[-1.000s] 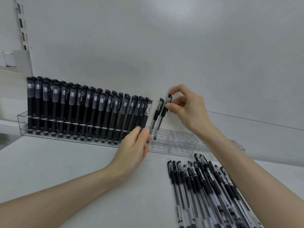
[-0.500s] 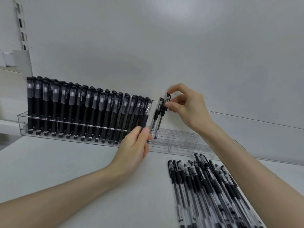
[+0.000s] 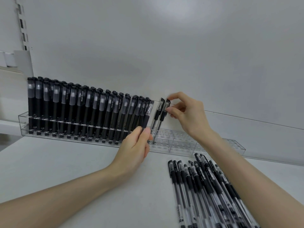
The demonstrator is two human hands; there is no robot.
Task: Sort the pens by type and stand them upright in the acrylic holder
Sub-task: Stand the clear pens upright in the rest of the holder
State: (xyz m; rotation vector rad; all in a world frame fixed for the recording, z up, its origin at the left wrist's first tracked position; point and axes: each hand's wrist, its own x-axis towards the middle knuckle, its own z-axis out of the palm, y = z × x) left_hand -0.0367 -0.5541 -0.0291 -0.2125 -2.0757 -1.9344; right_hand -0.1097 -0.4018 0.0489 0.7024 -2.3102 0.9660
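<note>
The clear pen point(image 3: 162, 116), pinched at its cap by the right hand point(image 3: 187, 116), is now sunk deeper into the acrylic holder point(image 3: 181, 142) and judged nearly placed, a second clear pen point(image 3: 146, 116) being gripped by the left hand point(image 3: 134, 148).

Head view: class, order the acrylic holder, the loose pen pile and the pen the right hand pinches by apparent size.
1. acrylic holder, widest span.
2. loose pen pile, nearer and cropped, so rank unsure.
3. pen pinched by right hand, clearly smallest.
</note>
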